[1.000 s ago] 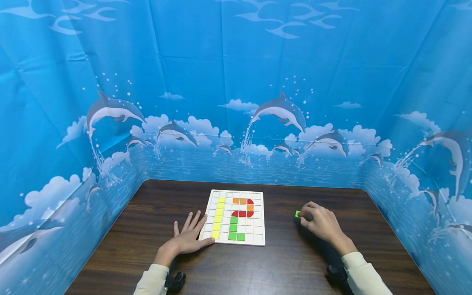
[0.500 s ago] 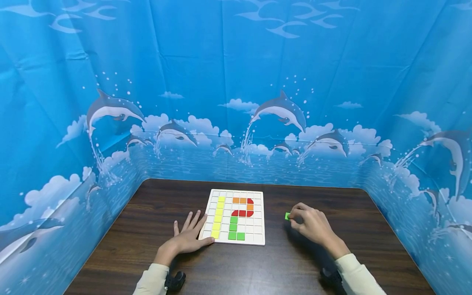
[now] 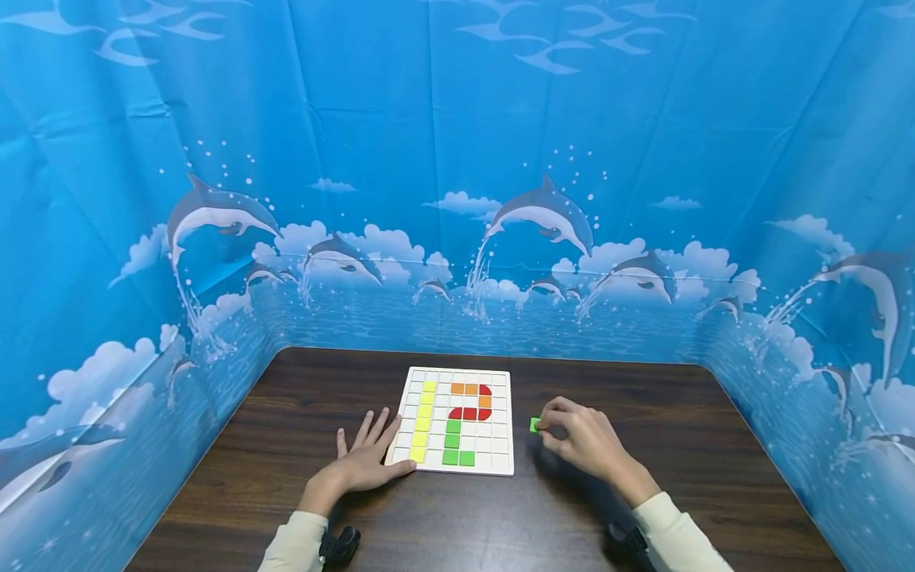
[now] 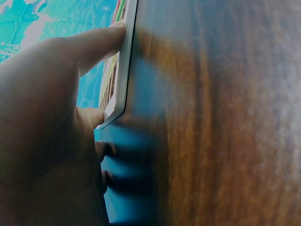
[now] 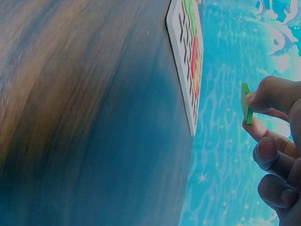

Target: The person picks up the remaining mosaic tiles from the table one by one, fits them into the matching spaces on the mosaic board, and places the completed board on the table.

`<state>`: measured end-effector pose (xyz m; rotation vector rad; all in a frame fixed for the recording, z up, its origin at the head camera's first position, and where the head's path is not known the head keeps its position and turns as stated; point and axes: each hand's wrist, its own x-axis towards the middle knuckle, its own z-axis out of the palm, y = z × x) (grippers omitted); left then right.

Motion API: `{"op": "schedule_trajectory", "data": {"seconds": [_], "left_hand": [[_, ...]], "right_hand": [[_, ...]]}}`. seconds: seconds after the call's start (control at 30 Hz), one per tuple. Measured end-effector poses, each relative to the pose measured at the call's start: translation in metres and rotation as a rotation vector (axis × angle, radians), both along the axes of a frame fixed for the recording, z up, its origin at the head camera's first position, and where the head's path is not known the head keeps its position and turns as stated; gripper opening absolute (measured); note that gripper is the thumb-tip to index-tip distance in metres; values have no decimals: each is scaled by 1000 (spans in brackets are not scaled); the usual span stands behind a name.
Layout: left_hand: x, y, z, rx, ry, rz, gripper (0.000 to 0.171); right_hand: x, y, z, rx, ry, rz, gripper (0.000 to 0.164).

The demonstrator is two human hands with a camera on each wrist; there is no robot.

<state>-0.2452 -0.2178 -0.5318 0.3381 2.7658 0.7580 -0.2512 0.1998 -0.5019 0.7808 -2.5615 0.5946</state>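
Observation:
A white grid board (image 3: 493, 462) lies on the table with coloured tiles set in its cells: a yellow column (image 3: 423, 423), orange squares (image 3: 459, 389), red rounded tiles (image 3: 468, 414) and green squares (image 3: 451, 442). My left hand (image 3: 362, 463) rests at the board's left edge, fingers spread straight, the thumb on the near left corner. To the right of the board my right hand (image 3: 584, 438) pinches a green square tile (image 3: 534, 425) between thumb and finger. In the right wrist view that green tile (image 5: 246, 103) is held above the table, apart from the board.
The dark wooden table (image 3: 457, 520) carries the board and reaches back to a blue curtain (image 3: 400, 143) printed with dolphins, which surrounds its far and side edges. A black wrist camera (image 3: 341, 545) sits under the left wrist.
My right hand has moved left toward the board, carrying the green tile with it. The left hand and the tiles on the board have not moved.

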Motion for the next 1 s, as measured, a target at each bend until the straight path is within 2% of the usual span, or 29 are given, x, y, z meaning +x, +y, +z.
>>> {"op": "schedule_trajectory", "data": {"seconds": [0.23, 0.4, 0.57, 0.7, 1.0], "left_hand": [[-5, -3, -13, -12, 16, -3, 105], [-6, -3, -14, -17, 29, -9, 104], [-4, -2, -7, -17, 11, -1, 104], [-4, -2, -7, -18, 13, 1, 103], [-1, 1, -3, -19, -4, 1, 105]], "right_hand": [[1, -14, -2, 25, -44, 32, 8], [3, -25, -5, 50, -62, 71, 7], [3, -39, -8, 60, -65, 90, 7], [2, -51, -10, 75, -69, 110, 5], [-1, -70, -23, 128, -153, 185, 5]]}}
